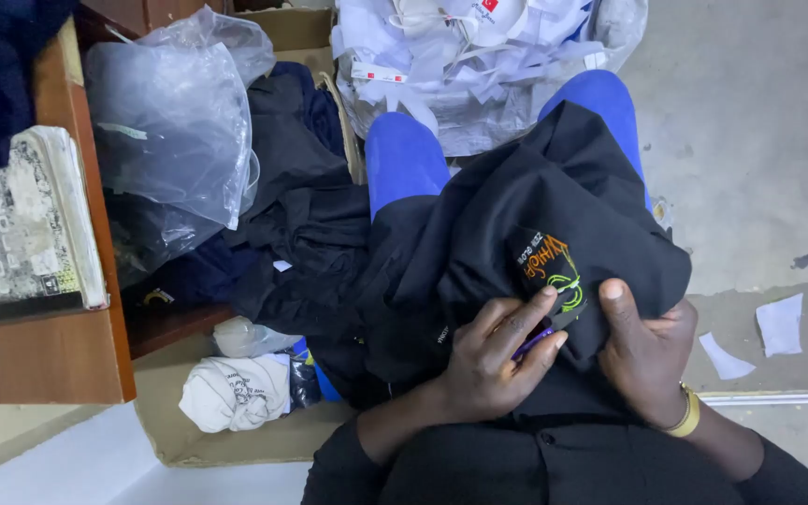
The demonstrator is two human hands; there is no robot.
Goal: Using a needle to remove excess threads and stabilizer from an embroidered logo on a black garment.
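Left hand grips purple tool – right hand pinches black garment.

Two hands – left hand, right hand – one embroidered black garment, one worn grey book, two white paper scraps on the floor.

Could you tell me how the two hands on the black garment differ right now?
The left hand curls its fingers around a small purple-handled tool, while the right hand holds no tool and pinches the black garment. The right wrist wears a gold bracelet; the left is bare. Both rest beside the embroidered patch.
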